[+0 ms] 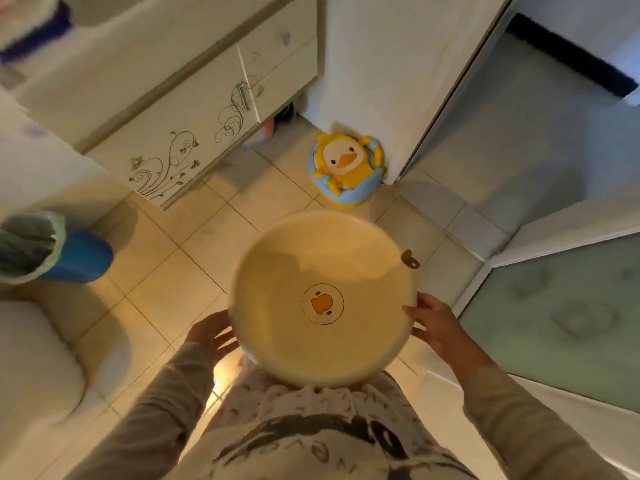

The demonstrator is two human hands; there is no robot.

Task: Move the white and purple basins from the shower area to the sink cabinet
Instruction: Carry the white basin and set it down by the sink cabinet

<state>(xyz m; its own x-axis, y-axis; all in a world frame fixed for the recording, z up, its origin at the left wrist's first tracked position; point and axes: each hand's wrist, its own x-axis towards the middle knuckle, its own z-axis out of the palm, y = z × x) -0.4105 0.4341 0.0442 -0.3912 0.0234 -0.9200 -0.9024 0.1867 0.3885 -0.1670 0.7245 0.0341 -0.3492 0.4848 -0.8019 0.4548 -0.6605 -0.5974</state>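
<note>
Beige tiles of the floor (166, 271) spread under me, and the sink cabinet (180, 109) with its swirl-patterned doors stands ahead to my left, well apart from what I carry. I hold the white basin (322, 299) level in front of my waist, its duck print facing up. My left hand (213, 336) is spread against its left wall, fingers loosely splayed, and my right hand (434, 325) clasps the right rim. A blue bin (79, 256) with a bag liner lies at my left; a yellow duck potty (346, 168) sits by the wall corner.
</note>
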